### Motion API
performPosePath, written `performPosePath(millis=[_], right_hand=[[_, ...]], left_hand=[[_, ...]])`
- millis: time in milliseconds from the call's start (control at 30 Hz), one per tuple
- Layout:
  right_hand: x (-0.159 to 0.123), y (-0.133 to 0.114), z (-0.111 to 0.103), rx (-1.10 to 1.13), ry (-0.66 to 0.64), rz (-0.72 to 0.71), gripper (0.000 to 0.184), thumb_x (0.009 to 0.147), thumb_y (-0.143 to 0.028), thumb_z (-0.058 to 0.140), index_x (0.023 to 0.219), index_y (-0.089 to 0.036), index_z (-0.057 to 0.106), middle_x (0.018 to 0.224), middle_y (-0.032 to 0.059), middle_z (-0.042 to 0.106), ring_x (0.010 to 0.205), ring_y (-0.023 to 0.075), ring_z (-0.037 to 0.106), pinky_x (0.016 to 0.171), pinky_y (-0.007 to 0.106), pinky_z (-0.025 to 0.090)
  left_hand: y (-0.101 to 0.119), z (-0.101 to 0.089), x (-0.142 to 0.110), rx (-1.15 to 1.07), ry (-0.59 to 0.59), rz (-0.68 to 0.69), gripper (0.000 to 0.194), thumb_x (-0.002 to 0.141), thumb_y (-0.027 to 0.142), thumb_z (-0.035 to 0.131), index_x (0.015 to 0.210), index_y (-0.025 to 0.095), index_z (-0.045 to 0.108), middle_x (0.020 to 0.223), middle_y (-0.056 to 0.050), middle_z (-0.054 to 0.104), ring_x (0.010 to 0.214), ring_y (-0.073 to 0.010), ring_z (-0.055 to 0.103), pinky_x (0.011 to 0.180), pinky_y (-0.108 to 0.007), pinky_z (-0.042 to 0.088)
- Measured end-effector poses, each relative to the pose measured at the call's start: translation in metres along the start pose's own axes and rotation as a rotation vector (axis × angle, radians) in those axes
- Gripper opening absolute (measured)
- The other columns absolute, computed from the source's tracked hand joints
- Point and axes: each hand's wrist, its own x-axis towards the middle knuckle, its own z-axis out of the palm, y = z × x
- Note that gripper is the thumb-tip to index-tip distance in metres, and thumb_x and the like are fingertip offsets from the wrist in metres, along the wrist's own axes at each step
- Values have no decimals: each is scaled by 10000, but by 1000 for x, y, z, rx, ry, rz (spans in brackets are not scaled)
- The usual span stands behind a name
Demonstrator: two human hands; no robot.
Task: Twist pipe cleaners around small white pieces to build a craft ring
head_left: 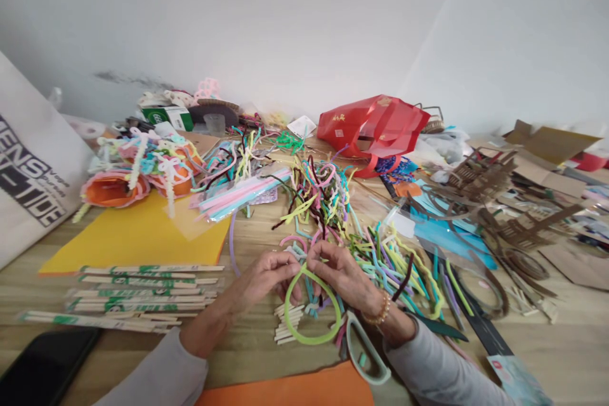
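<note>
A yellow-green pipe cleaner (311, 341) bent into a ring hangs between my two hands, low over the table. My left hand (273, 276) pinches the ring near its top left. Fingers of my right hand (340, 273) close on it at the top right, where the ends appear to meet; the fingertips partly hide that spot. Below the ring lie short cut wooden sticks (288, 323). Pale green scissors (365, 355) rest just right of the ring, their blades hidden. Behind my hands spreads a heap of coloured pipe cleaners (323, 190).
Wrapped chopsticks (143, 295) and a yellow sheet (128, 235) lie left, beside a black phone (45, 361). An orange sheet (290, 390) is at the front edge. A red bag (371, 124) stands at the back; brown woven pieces (518, 228) crowd the right.
</note>
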Motion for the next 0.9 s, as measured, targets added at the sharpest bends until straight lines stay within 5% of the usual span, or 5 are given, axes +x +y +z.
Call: performPosePath(millis=[367,567,767,900], right_hand=[[2,14,-2,-52,18,-42,214,776,-349,658,816,-184,528,598,-50,475,490,78,405,452,198,322],[0,12,-2,-250,55,-140,87,830,-273,584,818,-187,572,624,-27,499,545,105,420,500,220,327],[-5,6,-1,-602,14,-453,152,887,-147,450,848,-198,588,891,59,589,805,165,545,718,271,411],[-6,5,-1,-705,-15,-506,194,908,-154,416,880,-200,603,960,83,585,842,168,556,729,270,419]], left_hand=[[-2,1,2,49,70,59,339,792,462,584,700,136,600,580,-14,637,505,-122,531,512,-219,352],[-3,0,1,-41,10,-46,307,794,422,599,676,139,597,541,-15,646,472,-125,543,479,-219,347],[-7,0,1,-272,-28,-130,266,764,376,619,669,128,602,407,31,527,332,-83,445,383,-198,287],[-6,3,1,-324,21,-74,249,743,364,644,685,126,604,450,41,505,353,-76,429,388,-198,317]])
